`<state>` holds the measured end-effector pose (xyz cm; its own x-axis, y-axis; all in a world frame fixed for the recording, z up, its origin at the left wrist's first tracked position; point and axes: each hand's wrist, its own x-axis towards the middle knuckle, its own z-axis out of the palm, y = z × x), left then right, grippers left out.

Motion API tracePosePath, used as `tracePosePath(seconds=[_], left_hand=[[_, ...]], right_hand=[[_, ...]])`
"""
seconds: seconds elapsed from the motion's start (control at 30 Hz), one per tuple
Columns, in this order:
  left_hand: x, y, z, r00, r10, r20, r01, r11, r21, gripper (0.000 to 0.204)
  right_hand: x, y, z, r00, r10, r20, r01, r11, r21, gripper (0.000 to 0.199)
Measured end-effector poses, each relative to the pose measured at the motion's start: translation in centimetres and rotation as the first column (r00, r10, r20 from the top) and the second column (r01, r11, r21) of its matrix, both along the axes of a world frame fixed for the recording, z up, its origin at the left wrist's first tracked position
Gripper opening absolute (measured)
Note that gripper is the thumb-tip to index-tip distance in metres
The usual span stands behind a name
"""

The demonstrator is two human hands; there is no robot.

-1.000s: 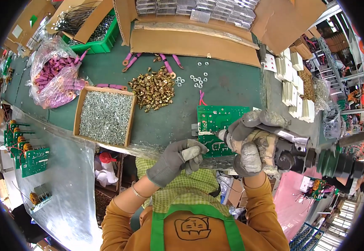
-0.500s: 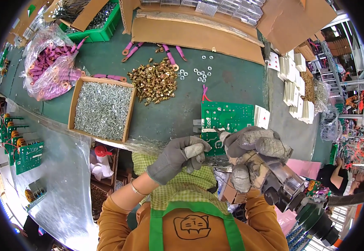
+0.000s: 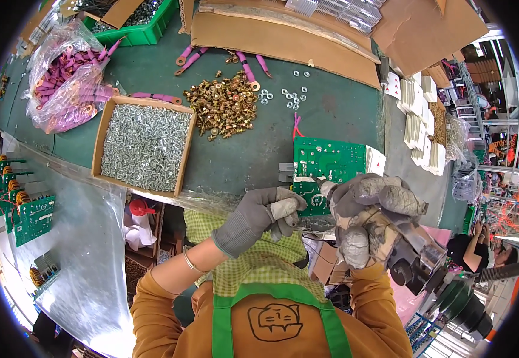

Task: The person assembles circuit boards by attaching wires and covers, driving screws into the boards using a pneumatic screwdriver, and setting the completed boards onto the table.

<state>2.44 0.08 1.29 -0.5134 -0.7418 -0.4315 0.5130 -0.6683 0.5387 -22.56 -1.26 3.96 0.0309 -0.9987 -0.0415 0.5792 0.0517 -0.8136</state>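
A green circuit board (image 3: 337,156) lies at the bench's near edge, with a pink-red wire pair (image 3: 296,124) at its far left corner. My gloved right hand (image 3: 376,212) is wrapped round a bulky power screwdriver (image 3: 417,253), whose tip end meets the board's near-left part. The tool's dark rear end points to the lower right. Left of the board, my gloved left hand (image 3: 259,218) is closed, thumb and fingers pinched together close to the board's edge. Whatever the pinch may hold is hidden. A grey metal piece (image 3: 286,172) sits against the board's left side.
A cardboard tray of silver screws (image 3: 146,143) stands left, beside a pile of brass-coloured fasteners (image 3: 224,107). Loose nuts (image 3: 294,97) and pink cable lugs (image 3: 191,59) lie farther back. White cards (image 3: 416,128) are stacked right. More circuit boards (image 3: 34,218) stand at far left.
The whole view has shifted slightly, so the board sits a little higher and farther right in the picture. Both hands keep nearly the same hold and place beside the board.
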Motion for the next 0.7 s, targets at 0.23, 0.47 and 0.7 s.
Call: tracePosePath(seconds=[0.23,0.47,0.7], left_hand=[[-0.2,0.0,0.4,0.999,0.005,0.043,-0.005,1.0,0.005,0.026],[-0.6,0.4,0.1,0.997,0.052,0.05,-0.05,0.998,-0.024,0.025],[-0.8,0.6,-0.5,0.995,0.092,0.04,-0.09,0.994,-0.057,0.028]], right_hand=[[0.4,-0.4,-0.3,0.993,0.064,0.096,-0.059,0.996,-0.061,0.051],[3.3,-4.4,-1.3,0.97,0.138,0.201,-0.112,0.985,-0.135,0.047],[4.0,-6.3,-0.5,0.965,0.233,-0.124,-0.264,0.87,-0.417,0.047]])
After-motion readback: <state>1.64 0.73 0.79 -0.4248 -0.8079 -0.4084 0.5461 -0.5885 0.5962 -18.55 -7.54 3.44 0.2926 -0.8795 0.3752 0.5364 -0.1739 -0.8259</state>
